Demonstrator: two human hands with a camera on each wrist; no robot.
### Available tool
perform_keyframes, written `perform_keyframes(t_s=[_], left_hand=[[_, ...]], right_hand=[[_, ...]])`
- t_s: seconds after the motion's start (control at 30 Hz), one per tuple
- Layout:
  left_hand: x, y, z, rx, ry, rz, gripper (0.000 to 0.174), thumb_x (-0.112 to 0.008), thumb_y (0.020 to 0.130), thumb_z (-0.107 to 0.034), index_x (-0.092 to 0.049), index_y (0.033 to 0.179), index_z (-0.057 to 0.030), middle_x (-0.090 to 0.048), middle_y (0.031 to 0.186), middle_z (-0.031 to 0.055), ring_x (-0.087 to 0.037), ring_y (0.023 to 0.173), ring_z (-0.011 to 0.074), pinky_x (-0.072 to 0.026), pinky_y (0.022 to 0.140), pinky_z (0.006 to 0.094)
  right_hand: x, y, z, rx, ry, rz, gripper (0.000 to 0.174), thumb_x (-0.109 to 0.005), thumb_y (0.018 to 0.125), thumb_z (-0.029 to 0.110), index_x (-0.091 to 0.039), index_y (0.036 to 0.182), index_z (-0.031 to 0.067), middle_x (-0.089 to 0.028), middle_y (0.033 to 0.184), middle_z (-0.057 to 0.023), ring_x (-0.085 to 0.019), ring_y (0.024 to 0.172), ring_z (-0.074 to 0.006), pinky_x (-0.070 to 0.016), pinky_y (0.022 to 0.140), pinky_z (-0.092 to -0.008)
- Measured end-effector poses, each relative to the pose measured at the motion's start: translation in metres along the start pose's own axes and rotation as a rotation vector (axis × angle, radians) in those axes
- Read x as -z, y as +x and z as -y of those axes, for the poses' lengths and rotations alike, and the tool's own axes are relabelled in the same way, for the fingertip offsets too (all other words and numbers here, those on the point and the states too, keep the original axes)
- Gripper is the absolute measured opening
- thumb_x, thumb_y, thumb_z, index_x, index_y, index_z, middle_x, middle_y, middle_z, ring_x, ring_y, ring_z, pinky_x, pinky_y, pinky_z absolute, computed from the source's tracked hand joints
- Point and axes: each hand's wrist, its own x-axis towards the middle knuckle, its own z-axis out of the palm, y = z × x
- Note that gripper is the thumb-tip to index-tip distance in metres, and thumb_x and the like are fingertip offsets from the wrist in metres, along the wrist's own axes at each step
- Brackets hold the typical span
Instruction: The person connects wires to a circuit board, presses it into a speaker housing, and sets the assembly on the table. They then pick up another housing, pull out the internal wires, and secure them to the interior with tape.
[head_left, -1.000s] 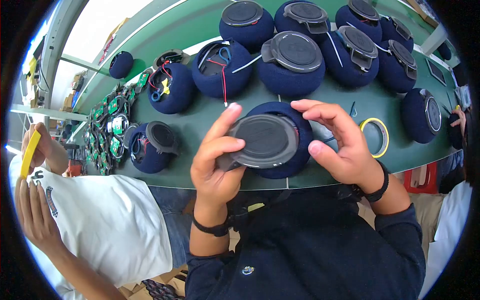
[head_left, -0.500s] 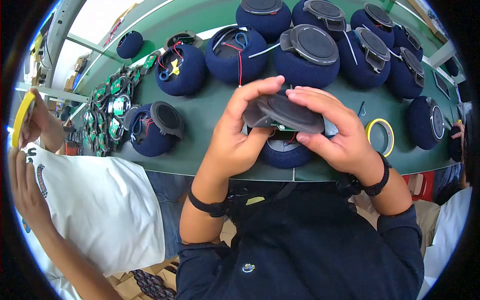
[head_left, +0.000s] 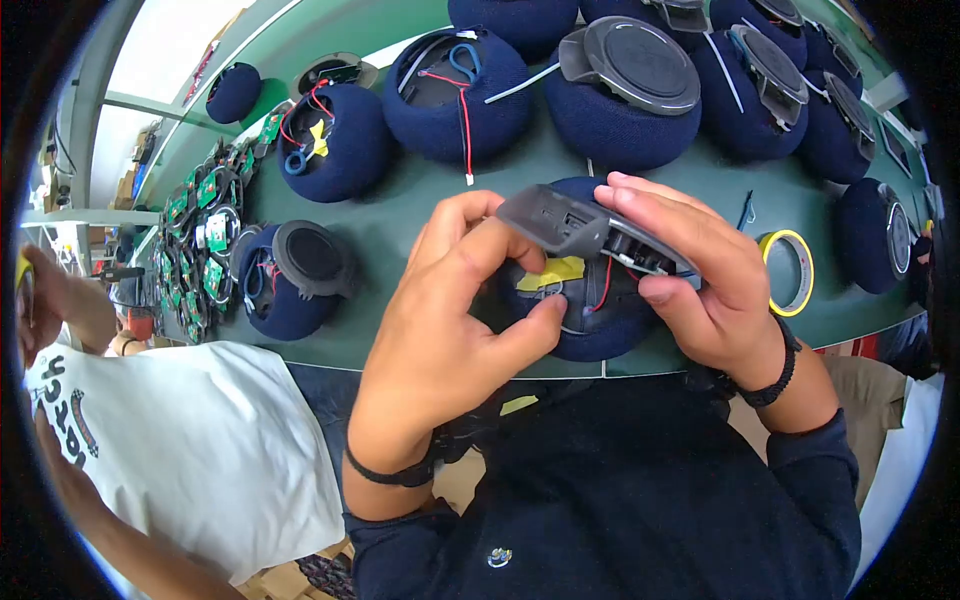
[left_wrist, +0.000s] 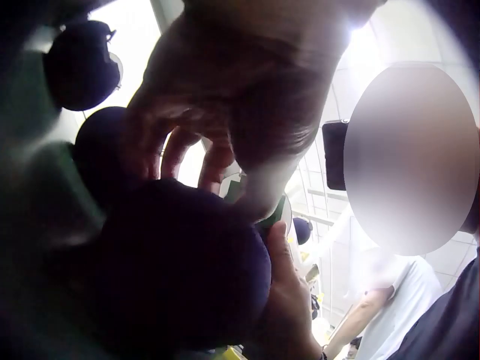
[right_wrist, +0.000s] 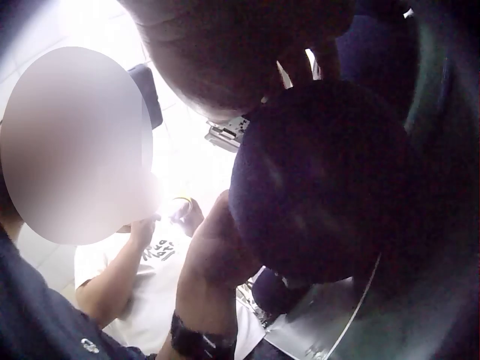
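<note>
A dark grey plastic cover (head_left: 575,225) is tilted up over the opening of a round, navy fabric-covered speaker body (head_left: 610,340) on the table. My right hand (head_left: 700,270) grips the cover's right side, fingers over its top and thumb beneath. Open slots and a dark cavity show on its near side. My left hand (head_left: 455,310) reaches into the opening, where its thumb and forefinger pinch a thin grey cable (head_left: 552,292) beside a piece of yellow tape (head_left: 555,270). A red wire (head_left: 605,285) runs up towards the cover. Both wrist views are dark, with the body hiding the fingertips.
More navy bodies, one with a red wire (head_left: 466,130), stand along the back. Another body (head_left: 290,290) stands left, near a pile of green circuit boards (head_left: 205,235). A yellow tape roll (head_left: 787,273) lies right. A person in a white shirt (head_left: 190,450) sits at left.
The cover went from lying flat over the body to being lifted and tipped, exposing its slotted side. My left hand left the cover's edge and moved into the opening; my right hand kept hold.
</note>
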Motion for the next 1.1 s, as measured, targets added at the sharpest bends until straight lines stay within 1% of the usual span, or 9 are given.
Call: perform_keyframes(t_s=[0.07, 0.3, 0.37, 0.4, 0.47, 0.7, 0.9, 1.0, 1.1], left_hand=[[0.003, 0.004, -0.003, 0.041, 0.082, 0.079, 0.051, -0.079, 0.077, -0.006, -0.062, 0.124, -0.0026, -0.059, 0.119, 0.0051, -0.061, 0.101, 0.0142, -0.0488, 0.076, 0.0266], [0.004, 0.011, 0.002, 0.086, 0.015, 0.144, 0.051, -0.077, 0.081, -0.003, -0.058, 0.128, -0.0008, -0.056, 0.126, 0.0058, -0.06, 0.102, 0.0124, -0.0494, 0.076, 0.0251], [0.002, 0.01, 0.001, 0.025, 0.043, 0.101, 0.04, -0.076, 0.079, 0.0, -0.065, 0.118, -0.0004, -0.059, 0.126, 0.0096, -0.062, 0.111, 0.0197, -0.0506, 0.088, 0.0309], [0.003, 0.011, 0.002, 0.028, 0.045, 0.107, 0.04, -0.076, 0.079, 0.0, -0.065, 0.118, -0.0004, -0.059, 0.126, 0.0096, -0.062, 0.111, 0.0197, -0.0506, 0.088, 0.0309], [0.007, 0.014, 0.004, -0.21, 0.221, 0.141, 0.026, -0.075, 0.075, 0.003, -0.072, 0.101, 0.0002, -0.064, 0.125, 0.016, -0.061, 0.119, 0.0308, -0.0466, 0.101, 0.0401], [0.015, 0.011, 0.003, -0.156, 0.196, 0.253, 0.025, -0.075, 0.075, -0.01, -0.079, 0.1, -0.0078, -0.053, 0.14, 0.0218, -0.057, 0.121, 0.04, -0.0461, 0.103, 0.0462], [0.017, 0.021, 0.016, -0.425, 0.371, 0.283, 0.031, -0.075, 0.07, -0.013, -0.079, 0.1, -0.0095, -0.055, 0.136, 0.0245, -0.057, 0.123, 0.0429, -0.0475, 0.103, 0.0495], [0.01, 0.021, 0.023, -0.531, 0.337, 0.266, 0.034, -0.063, 0.081, -0.025, -0.078, 0.106, -0.0074, -0.069, 0.121, 0.0219, -0.058, 0.124, 0.0471, -0.0432, 0.107, 0.0553], [0.009, 0.023, 0.023, -0.479, 0.284, 0.225, 0.029, -0.073, 0.07, -0.016, -0.078, 0.097, -0.01, -0.058, 0.133, 0.0237, -0.058, 0.124, 0.043, -0.0474, 0.103, 0.052]], right_hand=[[0.002, 0.001, -0.001, 0.027, 0.002, 0.029, 0.052, -0.078, 0.088, 0.024, -0.066, 0.13, -0.0026, -0.07, 0.129, -0.0181, -0.065, 0.122, -0.0394, -0.0499, 0.105, -0.0449], [0.006, 0.002, -0.001, -0.002, -0.002, 0.036, 0.055, -0.081, 0.085, 0.027, -0.067, 0.13, -0.0012, -0.07, 0.128, -0.0172, -0.066, 0.121, -0.0387, -0.0506, 0.103, -0.0452], [0.01, 0.001, -0.004, 0.046, -0.054, 0.129, 0.058, -0.063, 0.1, 0.039, -0.061, 0.134, -0.0073, -0.068, 0.129, -0.0252, -0.062, 0.126, -0.0441, -0.0472, 0.107, -0.0495], [0.01, 0.0, -0.004, 0.041, -0.051, 0.126, 0.058, -0.063, 0.1, 0.039, -0.061, 0.134, -0.0073, -0.068, 0.129, -0.0252, -0.062, 0.126, -0.0441, -0.0472, 0.107, -0.0495], [0.011, 0.0, -0.005, 0.022, -0.058, 0.128, 0.059, -0.065, 0.098, 0.04, -0.061, 0.133, -0.0077, -0.068, 0.129, -0.0249, -0.063, 0.126, -0.0436, -0.0477, 0.106, -0.0495], [0.011, -0.001, -0.007, 0.026, -0.046, 0.133, 0.06, -0.067, 0.096, 0.04, -0.062, 0.132, -0.0073, -0.068, 0.129, -0.0236, -0.063, 0.126, -0.0426, -0.0475, 0.106, -0.0485], [0.01, 0.0, -0.005, 0.039, -0.058, 0.125, 0.056, -0.067, 0.096, 0.038, -0.063, 0.132, -0.0062, -0.069, 0.129, -0.0231, -0.063, 0.125, -0.0428, -0.0473, 0.107, -0.0482], [0.009, 0.0, -0.006, 0.043, -0.05, 0.12, 0.055, -0.067, 0.096, 0.036, -0.063, 0.131, -0.0062, -0.069, 0.129, -0.0231, -0.063, 0.125, -0.0428, -0.0475, 0.106, -0.0483], [0.009, 0.001, -0.007, 0.05, -0.051, 0.118, 0.055, -0.066, 0.096, 0.036, -0.063, 0.131, -0.0062, -0.069, 0.128, -0.0231, -0.063, 0.125, -0.0427, -0.0476, 0.106, -0.0485]])
